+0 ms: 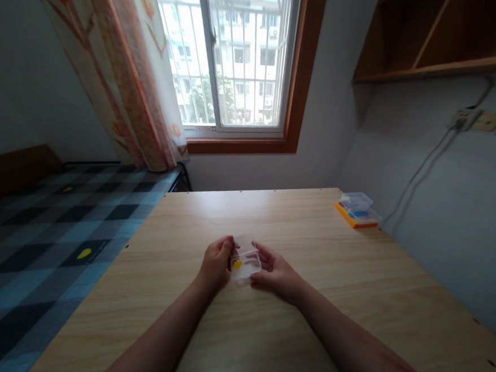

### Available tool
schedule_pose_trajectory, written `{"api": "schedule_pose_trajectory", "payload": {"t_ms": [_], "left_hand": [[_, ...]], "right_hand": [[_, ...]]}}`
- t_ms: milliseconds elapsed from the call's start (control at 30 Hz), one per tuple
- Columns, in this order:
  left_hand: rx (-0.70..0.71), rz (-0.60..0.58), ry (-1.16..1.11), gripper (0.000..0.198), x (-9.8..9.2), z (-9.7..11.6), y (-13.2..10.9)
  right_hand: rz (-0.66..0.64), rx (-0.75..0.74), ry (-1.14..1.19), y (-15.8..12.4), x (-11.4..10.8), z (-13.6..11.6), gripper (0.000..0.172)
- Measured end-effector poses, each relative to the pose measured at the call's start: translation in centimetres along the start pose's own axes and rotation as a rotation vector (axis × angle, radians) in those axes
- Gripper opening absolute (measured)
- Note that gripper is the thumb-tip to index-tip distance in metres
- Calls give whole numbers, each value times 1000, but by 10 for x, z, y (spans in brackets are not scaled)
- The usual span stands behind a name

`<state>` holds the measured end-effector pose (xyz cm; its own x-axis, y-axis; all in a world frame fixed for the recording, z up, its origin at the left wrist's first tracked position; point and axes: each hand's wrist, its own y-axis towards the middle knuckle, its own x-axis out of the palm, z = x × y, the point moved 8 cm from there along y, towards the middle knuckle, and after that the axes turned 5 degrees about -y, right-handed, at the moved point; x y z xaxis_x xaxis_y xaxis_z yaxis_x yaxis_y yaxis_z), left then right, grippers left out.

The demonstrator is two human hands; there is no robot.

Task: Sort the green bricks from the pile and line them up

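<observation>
A small clear plastic box (247,270) is over the middle of the wooden table, its see-through lid (246,243) raised at the far side. Inside it, toward the left, shows a small yellow piece (237,264), too small to name. My left hand (217,258) is closed on the box's left side, thumb uppermost. From the right, my right hand (276,274) grips the opposite side, with fingers toward the lid and thumb at the near corner. Whether the box touches the tabletop I cannot tell.
On the table (177,226), at the far right corner, an orange tray (350,217) bears clear plastic containers (356,201). A bed with a checked cover (36,239) lies left. Beyond are a curtain (128,75) and window (248,61). A cable (418,174) hangs along the right wall.
</observation>
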<state>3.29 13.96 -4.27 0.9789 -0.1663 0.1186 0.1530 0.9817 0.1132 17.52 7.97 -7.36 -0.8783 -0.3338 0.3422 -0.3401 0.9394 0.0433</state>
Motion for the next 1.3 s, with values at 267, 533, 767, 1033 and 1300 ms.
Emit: {"api": "schedule_pose_trajectory", "payload": {"t_ms": [267, 533, 767, 1033, 1300], "left_hand": [[1, -40, 124, 58, -1, -8, 7], [228, -287, 781, 54, 16, 10, -5], [129, -477, 1342, 92, 44, -17, -32], [219, -408, 1338, 79, 47, -18, -35], [249, -383, 1310, 74, 53, -18, -38]], "right_hand": [[-8, -80, -202, -2, -2, -10, 68], [171, -171, -467, -5, -25, -38, 66], [166, -378, -996, -16, -16, -67, 69], [43, -499, -1165, -23, 10, -66, 76], [-25, -604, -1267, -29, 33, -63, 77]]}}
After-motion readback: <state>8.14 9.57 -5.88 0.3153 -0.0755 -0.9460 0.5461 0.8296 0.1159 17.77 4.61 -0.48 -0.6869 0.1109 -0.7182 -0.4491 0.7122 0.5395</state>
